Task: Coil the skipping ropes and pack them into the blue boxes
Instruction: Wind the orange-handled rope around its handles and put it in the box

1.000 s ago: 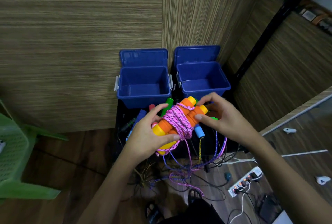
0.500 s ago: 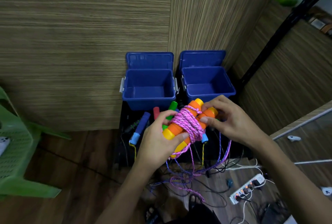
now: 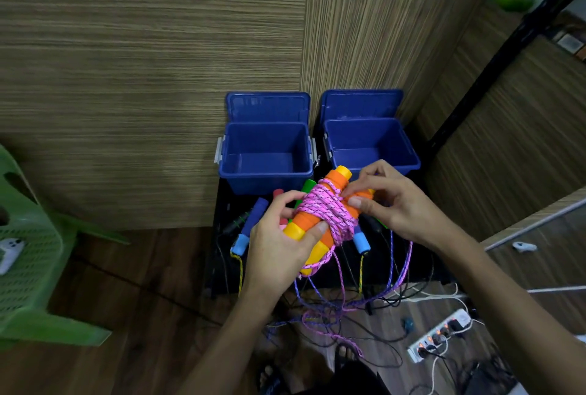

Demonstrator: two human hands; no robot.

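Note:
A pink skipping rope (image 3: 326,214) is wound around its two orange-and-yellow handles (image 3: 304,225), held side by side. My left hand (image 3: 279,245) grips the lower end of the handles. My right hand (image 3: 390,201) holds the upper end, its fingers pinching the rope at the coil. A loose pink tail hangs down to the floor. Two open blue boxes stand behind against the wooden panel, the left box (image 3: 228,169) and the right box (image 3: 412,163), both empty, lids tipped back.
More skipping ropes lie on the black stand below my hands: blue handles (image 3: 253,220), a green handle (image 3: 306,188), a red one, purple rope (image 3: 399,271). A green plastic chair (image 3: 28,267) stands at left. A white power strip (image 3: 437,334) and cables lie at right.
My hands have stayed on the handles while the pink coil has grown tighter; my right fingers shifted onto the rope at the coil. The camera has tilted, so the scene sits a little higher and more central.

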